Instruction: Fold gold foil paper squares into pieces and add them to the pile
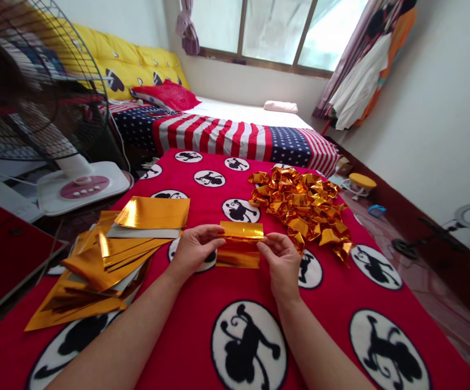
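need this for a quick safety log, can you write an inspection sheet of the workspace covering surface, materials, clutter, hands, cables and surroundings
Surface: red cloth with black-and-white round prints
Materials: stack of gold sheets on the left, heap of folded gold pieces on the right
Clutter: small blue object on the floor, near a yellow-topped stool
Hands: left hand and right hand grip opposite sides of a creased gold sheet
Cables: white cable beside the fan
Surroundings: bed and window ahead

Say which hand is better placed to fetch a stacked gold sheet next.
Likely the left hand: it's nearer the stacked sheets, while the right hand is beside the folded pieces. Both hold foil.
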Motion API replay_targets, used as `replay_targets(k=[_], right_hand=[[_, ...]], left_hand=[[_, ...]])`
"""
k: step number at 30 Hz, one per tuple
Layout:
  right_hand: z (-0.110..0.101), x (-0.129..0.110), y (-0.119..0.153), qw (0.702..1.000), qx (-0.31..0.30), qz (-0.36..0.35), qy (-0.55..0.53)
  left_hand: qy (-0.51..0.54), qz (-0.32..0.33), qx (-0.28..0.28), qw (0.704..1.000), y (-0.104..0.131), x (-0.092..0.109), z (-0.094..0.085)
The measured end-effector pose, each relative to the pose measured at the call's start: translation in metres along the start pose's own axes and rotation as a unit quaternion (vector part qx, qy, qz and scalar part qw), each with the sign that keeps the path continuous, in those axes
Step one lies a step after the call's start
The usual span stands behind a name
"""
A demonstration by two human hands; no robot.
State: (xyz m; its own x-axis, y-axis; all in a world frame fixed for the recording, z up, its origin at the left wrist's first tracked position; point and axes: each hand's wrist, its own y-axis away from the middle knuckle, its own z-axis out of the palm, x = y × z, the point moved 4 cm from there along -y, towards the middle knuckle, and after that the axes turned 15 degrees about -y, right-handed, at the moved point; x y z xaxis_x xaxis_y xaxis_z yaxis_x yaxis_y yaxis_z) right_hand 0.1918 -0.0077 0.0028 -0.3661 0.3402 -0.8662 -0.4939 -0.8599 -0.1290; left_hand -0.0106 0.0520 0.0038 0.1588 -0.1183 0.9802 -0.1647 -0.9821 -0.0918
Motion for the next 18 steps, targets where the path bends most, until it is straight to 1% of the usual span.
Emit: replay_targets(k=[7, 12, 18], right_hand=[[0.0040, -0.0039, 0.0020, 1.000, -0.011, -0.016, 0.008], [0.0047, -0.0026, 0.0034, 0.999, -0.024, -0.025, 0.024], [0.0053, -0.0002, 0.0036, 0.999, -0.027, -0.016, 0.019]], left_hand=[[-0.046, -0.001, 0.017, 0.999, 0.0022, 0.0033, -0.0012], [-0.107, 0.034, 0.045, 0.993, 0.0034, 0.0050, -0.0031], [-0.129, 0.068, 0.055, 0.988, 0.0042, 0.0076, -0.0042]])
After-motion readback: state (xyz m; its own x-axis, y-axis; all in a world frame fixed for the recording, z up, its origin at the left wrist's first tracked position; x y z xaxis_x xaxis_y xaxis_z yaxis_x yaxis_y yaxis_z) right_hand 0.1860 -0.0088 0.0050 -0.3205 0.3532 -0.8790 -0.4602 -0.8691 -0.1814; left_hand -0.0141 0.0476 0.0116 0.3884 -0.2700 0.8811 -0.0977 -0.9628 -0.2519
